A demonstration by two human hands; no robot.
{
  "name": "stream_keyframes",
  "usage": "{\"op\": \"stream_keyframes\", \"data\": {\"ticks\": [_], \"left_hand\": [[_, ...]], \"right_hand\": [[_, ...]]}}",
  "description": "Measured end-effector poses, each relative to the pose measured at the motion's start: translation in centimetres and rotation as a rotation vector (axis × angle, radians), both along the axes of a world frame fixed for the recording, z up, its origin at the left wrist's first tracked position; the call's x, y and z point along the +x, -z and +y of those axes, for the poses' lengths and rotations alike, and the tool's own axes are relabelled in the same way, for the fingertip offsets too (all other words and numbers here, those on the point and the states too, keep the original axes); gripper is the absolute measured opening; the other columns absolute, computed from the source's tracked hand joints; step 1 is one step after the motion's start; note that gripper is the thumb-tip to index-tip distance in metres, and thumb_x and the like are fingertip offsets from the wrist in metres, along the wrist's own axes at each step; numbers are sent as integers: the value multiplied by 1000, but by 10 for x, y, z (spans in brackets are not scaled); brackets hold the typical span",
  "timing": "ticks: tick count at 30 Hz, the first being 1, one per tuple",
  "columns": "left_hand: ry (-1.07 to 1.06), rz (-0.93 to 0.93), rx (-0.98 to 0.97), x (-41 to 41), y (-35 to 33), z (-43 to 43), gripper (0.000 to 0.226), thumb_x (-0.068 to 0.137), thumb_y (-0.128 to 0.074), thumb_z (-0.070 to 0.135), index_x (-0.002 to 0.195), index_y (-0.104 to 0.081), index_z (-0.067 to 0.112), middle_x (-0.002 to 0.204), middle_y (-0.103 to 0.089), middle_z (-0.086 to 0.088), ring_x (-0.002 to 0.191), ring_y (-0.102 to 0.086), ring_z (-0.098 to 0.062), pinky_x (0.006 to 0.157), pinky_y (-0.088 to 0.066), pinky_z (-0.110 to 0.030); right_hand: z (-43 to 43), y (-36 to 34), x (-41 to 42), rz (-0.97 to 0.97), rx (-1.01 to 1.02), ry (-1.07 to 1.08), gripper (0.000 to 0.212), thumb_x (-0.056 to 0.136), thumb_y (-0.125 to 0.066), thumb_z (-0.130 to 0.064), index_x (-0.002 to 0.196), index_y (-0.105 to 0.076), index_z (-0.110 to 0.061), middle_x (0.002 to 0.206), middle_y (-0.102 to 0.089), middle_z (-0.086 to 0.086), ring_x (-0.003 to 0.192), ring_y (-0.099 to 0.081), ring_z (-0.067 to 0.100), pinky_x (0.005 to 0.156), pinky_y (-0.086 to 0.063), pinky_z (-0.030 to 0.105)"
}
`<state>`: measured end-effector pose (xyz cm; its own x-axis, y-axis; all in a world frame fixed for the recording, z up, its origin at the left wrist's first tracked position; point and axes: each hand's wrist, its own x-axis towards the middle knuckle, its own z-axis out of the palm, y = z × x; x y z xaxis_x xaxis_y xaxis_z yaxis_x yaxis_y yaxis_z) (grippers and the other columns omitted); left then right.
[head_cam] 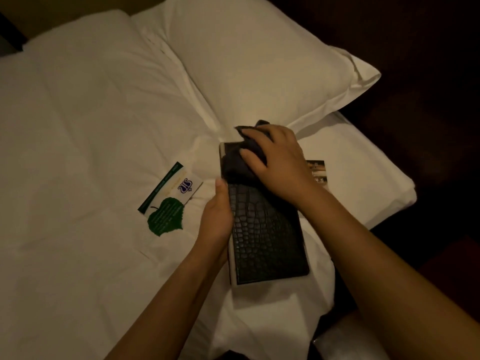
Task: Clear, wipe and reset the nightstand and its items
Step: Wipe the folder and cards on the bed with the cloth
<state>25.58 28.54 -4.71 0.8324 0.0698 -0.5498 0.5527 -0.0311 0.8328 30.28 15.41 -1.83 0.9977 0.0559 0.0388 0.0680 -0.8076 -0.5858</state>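
On the bed (78,131) lie two white pillows (259,61), one leaf-printed card (168,193) and one dark leaflet (318,170), half hidden behind the right hand (280,162). That hand bunches one dark cloth (239,165) on the far end of the black folder (265,237). The left hand (215,216) grips the folder's left edge.

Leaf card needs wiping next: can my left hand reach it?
Probably yes: the leaf card lies uncovered on the sheet beside the left hand, which first must release the black folder.
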Motion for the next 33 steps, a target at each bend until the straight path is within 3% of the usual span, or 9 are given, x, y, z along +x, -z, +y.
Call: {"op": "stream_keyframes", "data": {"ticks": [4,8,13,16,20,22,25,30,33], "left_hand": [[-124,-57,-32,21,0,9,56,93,-30,58,73,-71,25,71,-73,-2,73,-70,-18,69,-53,-27],[-166,-74,84,34,-2,28,61,91,-23,62,83,-68,23,64,-71,3,56,-67,-4,40,-46,-11],[-32,-71,232,23,3,19,57,92,-18,61,71,-61,30,68,-63,6,64,-60,-5,43,-44,-13],[39,-67,132,13,12,5,54,92,-23,59,75,-65,30,78,-69,1,70,-67,-9,51,-50,-16],[100,-57,238,2,27,-6,52,93,-22,57,64,-58,33,65,-58,14,56,-61,5,42,-41,-8],[140,-43,252,-4,40,-7,58,93,-19,59,65,-62,30,69,-64,9,65,-63,4,53,-45,-13],[162,-18,272,-3,58,3,67,92,-17,59,75,-69,20,80,-71,-4,80,-67,-16,62,-47,-25],[174,-36,376,7,81,20,52,96,-24,49,86,-63,17,90,-68,-9,91,-66,-27,73,-54,-34],[126,-148,557,13,77,19,35,99,-33,31,117,-57,14,112,-63,-6,107,-59,-24,90,-46,-35]], "right_hand": [[25,5,-45,-34,2,-24,46,91,-42,-43,134,-44,-26,143,-42,4,137,-27,25,113,-27,43],[43,17,-101,44,75,11,52,89,-33,-53,136,-40,-32,150,-34,-1,143,-19,22,116,-23,42],[42,27,-101,32,75,85,51,87,-38,-52,133,-45,-30,148,-37,1,140,-23,24,113,-29,46],[23,31,-67,11,70,128,49,88,-46,-48,133,-46,-28,148,-36,3,138,-23,26,112,-29,46],[-4,42,-24,24,50,240,41,91,-48,-41,129,-52,-23,139,-46,7,126,-35,30,104,-32,41],[-19,50,-12,79,107,306,36,92,-48,-37,125,-55,-22,130,-51,11,118,-42,32,99,-36,39],[-46,67,-18,103,169,418,32,93,-49,-31,120,-59,-18,123,-55,13,113,-47,32,94,-37,36],[-94,99,-54,148,110,664,34,94,-47,-32,120,-58,-14,126,-53,17,112,-47,35,91,-42,39],[-114,117,-68,186,48,736,35,94,-46,-33,122,-56,-14,127,-52,18,114,-45,36,91,-42,39]]}}
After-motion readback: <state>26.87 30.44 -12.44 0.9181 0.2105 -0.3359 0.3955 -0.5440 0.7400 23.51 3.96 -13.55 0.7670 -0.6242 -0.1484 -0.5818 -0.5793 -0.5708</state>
